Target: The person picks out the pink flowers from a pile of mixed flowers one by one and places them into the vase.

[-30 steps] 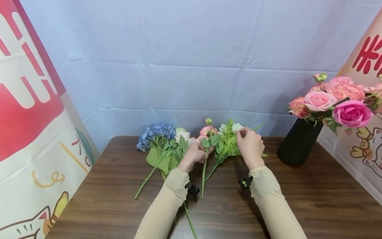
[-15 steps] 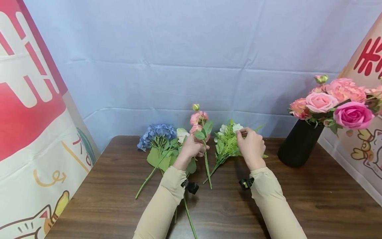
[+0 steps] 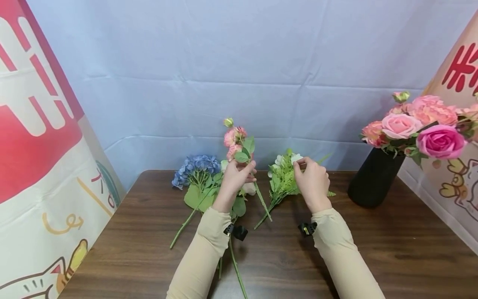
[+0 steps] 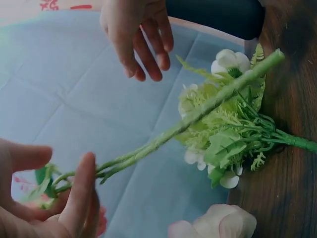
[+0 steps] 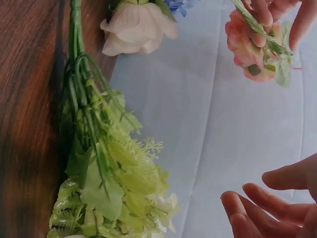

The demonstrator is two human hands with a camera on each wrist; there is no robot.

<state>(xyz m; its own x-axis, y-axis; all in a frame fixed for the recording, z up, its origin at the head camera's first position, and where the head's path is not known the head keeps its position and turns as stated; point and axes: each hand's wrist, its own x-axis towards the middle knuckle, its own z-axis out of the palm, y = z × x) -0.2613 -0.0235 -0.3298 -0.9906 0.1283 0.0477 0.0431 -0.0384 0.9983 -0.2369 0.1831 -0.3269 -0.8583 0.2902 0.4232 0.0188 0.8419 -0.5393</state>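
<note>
My left hand (image 3: 236, 179) holds a pink artificial flower (image 3: 232, 141) by its upper stem, raised above the back of the table. The blooms and a small bud point up and left, while the cut end slants down to the right. In the left wrist view the bare green stem (image 4: 198, 113) runs out past the fingers. Nothing lies in my right hand (image 3: 313, 182); its fingers are loosely bent. It hovers beside a bunch of green sprigs with white blossoms (image 3: 284, 178) on the table, apart from it in the right wrist view.
Left of the hands lie a blue hydrangea (image 3: 199, 168) and a pale rose (image 5: 136, 29), their stems toward the front. A black vase (image 3: 373, 178) full of pink roses and peonies (image 3: 418, 124) stands at the right. A pale blue cloth (image 3: 239, 62) hangs behind the table.
My left hand has lifted the pink flower up and to the left, tilting its blooms leftward and its stem end to the right. The right hand has barely moved.
</note>
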